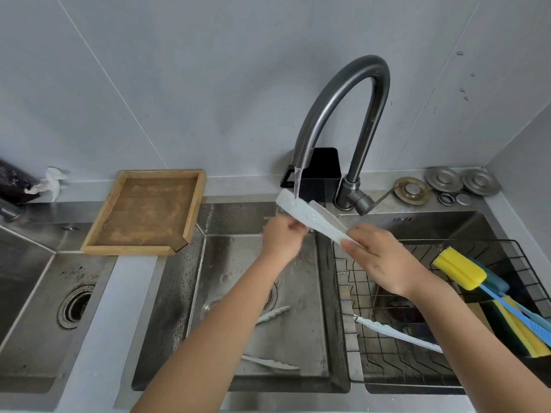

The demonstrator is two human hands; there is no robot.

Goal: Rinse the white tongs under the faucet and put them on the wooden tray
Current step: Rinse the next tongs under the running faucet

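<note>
White tongs are held slanting over the middle sink basin, their tips under the running water from the dark curved faucet. My left hand grips the tongs near their middle from below. My right hand pinches their handle end. The wooden tray lies bare on the counter to the left of the basin.
Another pair of white tongs lies in the middle basin under my left arm. A wire rack in the right basin holds a white utensil and yellow sponge brushes. A black holder stands behind the faucet; metal lids sit at the back right.
</note>
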